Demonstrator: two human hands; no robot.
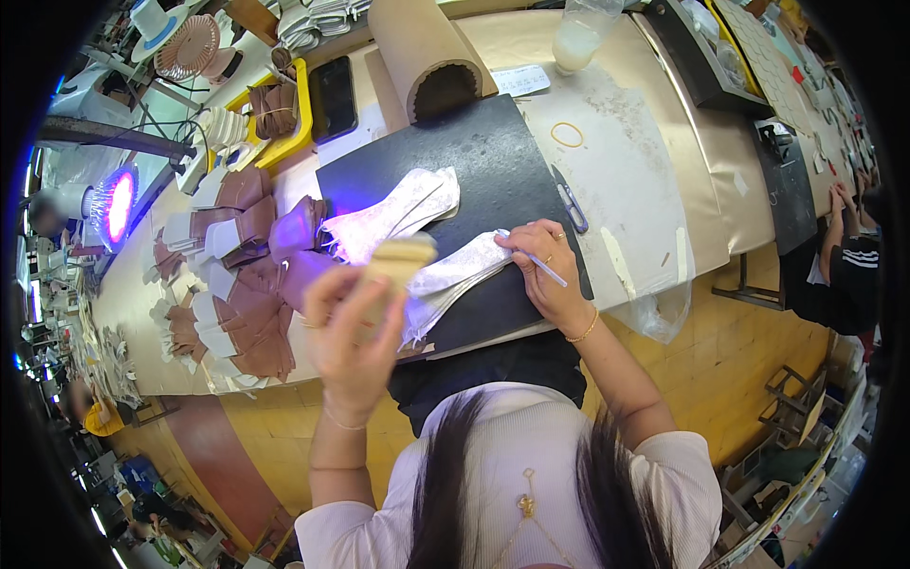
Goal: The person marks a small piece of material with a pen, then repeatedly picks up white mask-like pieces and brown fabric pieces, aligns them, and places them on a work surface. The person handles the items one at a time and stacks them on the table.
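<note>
My left hand [351, 327], smeared by motion, is closed round a tan block [405, 256] above the near left part of a black board [498, 142]. My right hand [550, 266] pinches a thin whitish stick [548, 272] and rests at the right end of a stack of pale strap-like pieces [460, 270], flared at one end. Farther back on the board lies a second pale stack [403, 204] of similar shape, lit violet at its left end. Several brown and white cut pieces [256, 327] lie fanned out left of the board.
A lit purple lamp [118, 206] stands at the left. Behind the board are a cardboard tube [427, 57], a phone [334, 98] and a yellow tray [301, 114]. A cutter knife [571, 201] lies by the board's right edge; a plastic cup [578, 43] stands beyond. Another person [839, 247] sits far right.
</note>
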